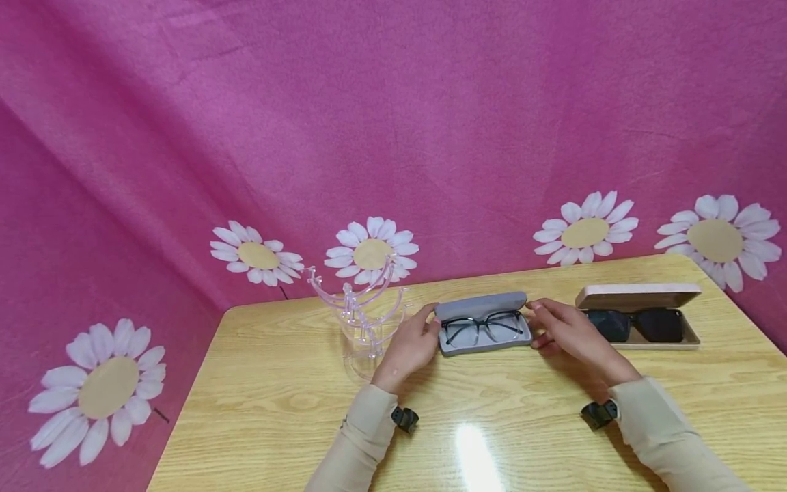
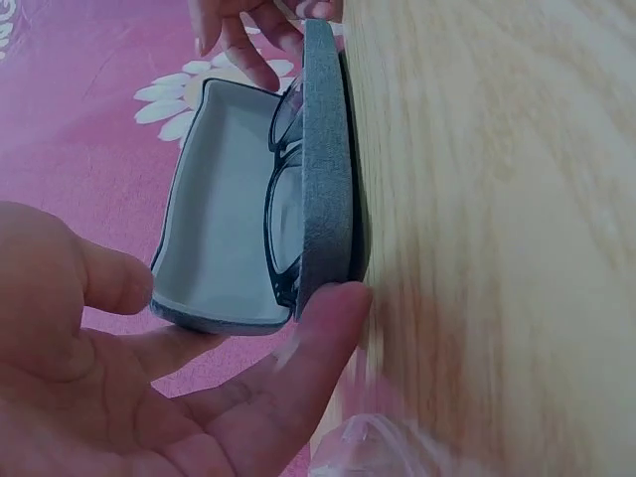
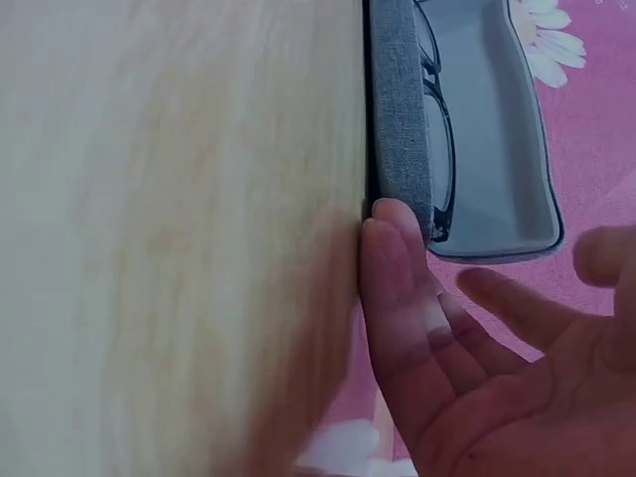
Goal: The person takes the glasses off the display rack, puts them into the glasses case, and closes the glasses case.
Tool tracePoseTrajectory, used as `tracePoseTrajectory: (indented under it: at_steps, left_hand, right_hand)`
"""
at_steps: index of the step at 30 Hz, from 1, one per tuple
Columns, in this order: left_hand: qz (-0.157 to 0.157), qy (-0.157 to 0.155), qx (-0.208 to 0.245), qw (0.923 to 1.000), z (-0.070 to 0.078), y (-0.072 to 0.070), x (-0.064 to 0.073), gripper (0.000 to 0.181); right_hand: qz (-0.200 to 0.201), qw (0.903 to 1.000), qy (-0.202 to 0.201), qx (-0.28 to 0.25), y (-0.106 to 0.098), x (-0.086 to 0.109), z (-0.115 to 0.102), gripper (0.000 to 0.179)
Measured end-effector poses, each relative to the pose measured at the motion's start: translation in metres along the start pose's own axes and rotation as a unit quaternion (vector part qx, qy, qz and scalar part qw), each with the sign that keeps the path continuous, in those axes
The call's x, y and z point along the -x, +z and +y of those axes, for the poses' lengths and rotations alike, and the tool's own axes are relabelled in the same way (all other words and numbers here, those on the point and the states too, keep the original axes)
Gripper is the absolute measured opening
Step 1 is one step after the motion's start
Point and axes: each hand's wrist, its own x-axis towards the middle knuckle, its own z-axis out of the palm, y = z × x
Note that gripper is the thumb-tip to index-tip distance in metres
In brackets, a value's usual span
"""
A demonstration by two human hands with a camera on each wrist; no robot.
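Observation:
A grey fabric-covered glasses case (image 1: 479, 305) lies on the table with its lid raised. Black-rimmed eyeglasses (image 1: 486, 321) rest inside it, lenses facing up. At the case's left end my left hand (image 1: 410, 345) holds it; in the left wrist view the thumb meets the lid's edge while fingers reach behind the lid and along the base. My right hand (image 1: 572, 331) is at the opposite end. In the right wrist view its fingertips (image 3: 390, 253) touch the base's corner, with the thumb held away from the lid.
Right of my right hand, a second open case (image 1: 639, 296) contains dark sunglasses (image 1: 660, 325). A clear, pinkish display stand (image 1: 349, 304) with curved arms stands close to my left hand. Behind the wooden table (image 1: 277, 410) hangs a pink cloth (image 1: 467, 137) with daisies.

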Motion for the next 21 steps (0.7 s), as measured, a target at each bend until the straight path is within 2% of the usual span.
tracePoseTrajectory:
  at_steps: [3, 10, 16, 21]
  left_hand:
    - [-0.003, -0.004, 0.01, 0.9999, -0.0003, -0.0003, 0.0005, 0.047]
    - [-0.01, -0.014, 0.03, 0.9994, -0.0007, -0.0003, 0.0009, 0.049]
    - [-0.014, -0.019, 0.033, 0.9992, -0.001, -0.0004, 0.001, 0.049]
    - [-0.009, -0.022, 0.031, 0.9992, 0.0005, -0.0019, 0.0016, 0.046]
  right_hand:
    - [-0.003, 1.0, 0.002, 0.003, 0.0003, -0.0009, 0.001, 0.068]
    - [-0.01, 0.9997, 0.018, -0.015, -0.0005, -0.0031, 0.0015, 0.072]
    - [-0.03, 0.9973, 0.057, -0.036, -0.0011, -0.0029, 0.0006, 0.077]
    - [-0.033, 0.9962, 0.077, -0.024, -0.0019, -0.0005, -0.0022, 0.081]
